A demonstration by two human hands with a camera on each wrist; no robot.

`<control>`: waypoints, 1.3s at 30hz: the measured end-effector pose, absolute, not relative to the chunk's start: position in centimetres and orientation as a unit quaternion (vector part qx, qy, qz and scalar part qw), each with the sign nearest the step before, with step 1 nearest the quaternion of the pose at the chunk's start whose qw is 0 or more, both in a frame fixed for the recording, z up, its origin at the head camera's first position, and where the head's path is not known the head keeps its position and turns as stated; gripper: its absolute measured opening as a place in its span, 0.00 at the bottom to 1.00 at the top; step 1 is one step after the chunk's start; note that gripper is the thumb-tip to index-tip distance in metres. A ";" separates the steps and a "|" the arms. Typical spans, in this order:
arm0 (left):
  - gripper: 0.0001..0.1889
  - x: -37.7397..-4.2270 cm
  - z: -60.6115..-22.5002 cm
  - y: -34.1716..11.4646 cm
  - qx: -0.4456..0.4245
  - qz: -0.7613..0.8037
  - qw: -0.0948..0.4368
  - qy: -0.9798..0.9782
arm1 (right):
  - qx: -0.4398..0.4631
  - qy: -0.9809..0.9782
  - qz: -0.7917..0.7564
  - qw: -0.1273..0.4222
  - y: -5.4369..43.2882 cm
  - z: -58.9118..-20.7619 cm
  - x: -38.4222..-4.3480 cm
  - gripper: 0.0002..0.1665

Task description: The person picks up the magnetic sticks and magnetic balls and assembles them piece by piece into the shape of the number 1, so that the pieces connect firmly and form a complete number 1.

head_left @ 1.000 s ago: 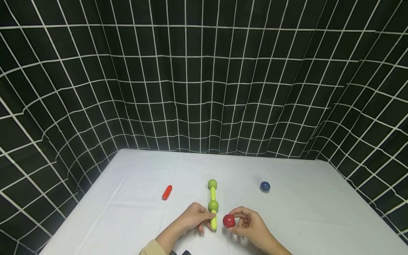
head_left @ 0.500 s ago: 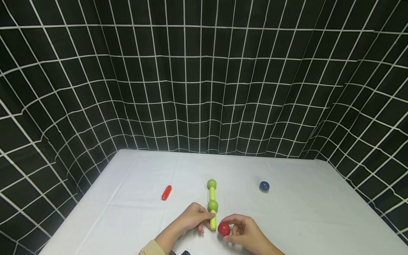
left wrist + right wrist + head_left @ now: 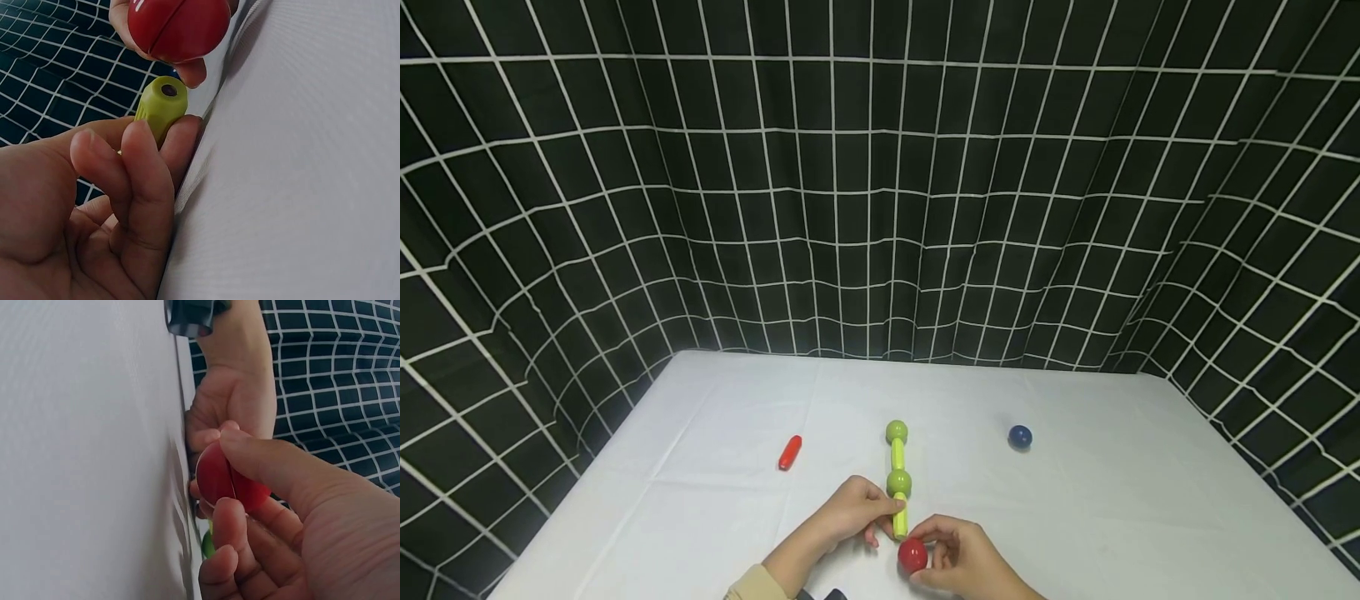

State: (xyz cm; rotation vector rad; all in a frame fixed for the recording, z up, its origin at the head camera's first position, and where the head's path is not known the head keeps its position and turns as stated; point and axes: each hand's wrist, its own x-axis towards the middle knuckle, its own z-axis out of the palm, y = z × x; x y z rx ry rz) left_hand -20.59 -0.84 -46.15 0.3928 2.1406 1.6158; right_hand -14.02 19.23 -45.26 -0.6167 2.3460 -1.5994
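My left hand (image 3: 853,510) pinches the near stick (image 3: 900,518) of a straight chain of yellow-green sticks and green balls lying on the white table. In that chain a middle ball (image 3: 898,482) and a far ball (image 3: 897,431) are joined by a second stick (image 3: 898,455). The near stick's end (image 3: 169,90) shows a round dark spot in the left wrist view. With thumb and fingers my right hand (image 3: 958,557) holds a red ball (image 3: 913,556) right by that end. A thin seam line runs around the red ball (image 3: 228,478) in the right wrist view.
A red stick (image 3: 790,452) lies on the white table (image 3: 722,417) left of the chain. A dark blue ball (image 3: 1020,437) sits to the right. Black cloth (image 3: 880,208) with a white grid hangs behind and at both sides.
My right hand has carried the red ball leftward and nearer to me, from beside the near stick to its near end. My left hand keeps its hold on the stick.
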 end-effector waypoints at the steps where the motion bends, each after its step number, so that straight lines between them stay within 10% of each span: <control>1: 0.17 -20.6 -46.2 -0.8 0.142 0.583 0.214 0.771 | -0.213 0.803 -0.545 0.115 19.2 -45.3 -14.0 0.23; 39: 0.16 -20.7 -46.2 -0.8 0.147 0.582 0.213 0.771 | -0.226 0.850 -0.476 0.011 17.7 -45.5 -13.5 0.19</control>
